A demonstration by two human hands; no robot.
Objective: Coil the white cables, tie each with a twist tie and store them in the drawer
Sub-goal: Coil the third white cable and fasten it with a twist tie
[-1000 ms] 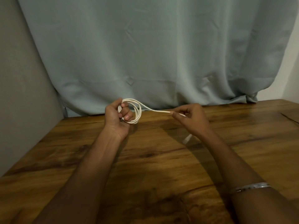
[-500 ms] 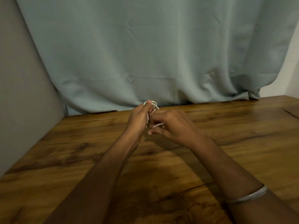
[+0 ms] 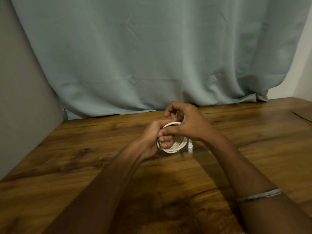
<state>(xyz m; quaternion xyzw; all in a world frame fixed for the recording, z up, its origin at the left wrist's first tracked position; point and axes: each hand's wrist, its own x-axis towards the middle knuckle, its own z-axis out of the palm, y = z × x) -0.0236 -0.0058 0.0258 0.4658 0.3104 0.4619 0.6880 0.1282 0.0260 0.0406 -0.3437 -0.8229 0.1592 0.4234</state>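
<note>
- We hold a white cable (image 3: 175, 147) wound into a small coil of several loops, just above the wooden surface (image 3: 84, 157), near its far middle.
- Our left hand (image 3: 155, 139) grips the coil on its left side, the fingers curled through the loops and the thumb lying over the top strand.
- Our right hand (image 3: 187, 124) sits above and to the right of the coil, touching the left hand; its thumb and fingers are curled in at the top of the coil, and they seem to pinch a strand there, though the contact is partly hidden.
- A white plug (image 3: 190, 146) at the cable's end hangs blurred just to the right of the coil, below the right hand.
- A thin silver bracelet (image 3: 260, 196) circles our right forearm, low in the view.
- A pale blue-grey curtain (image 3: 152, 56) hangs behind the surface, its hem resting along the far edge.
- A grey wall (image 3: 20, 98) stands at the left.
</note>
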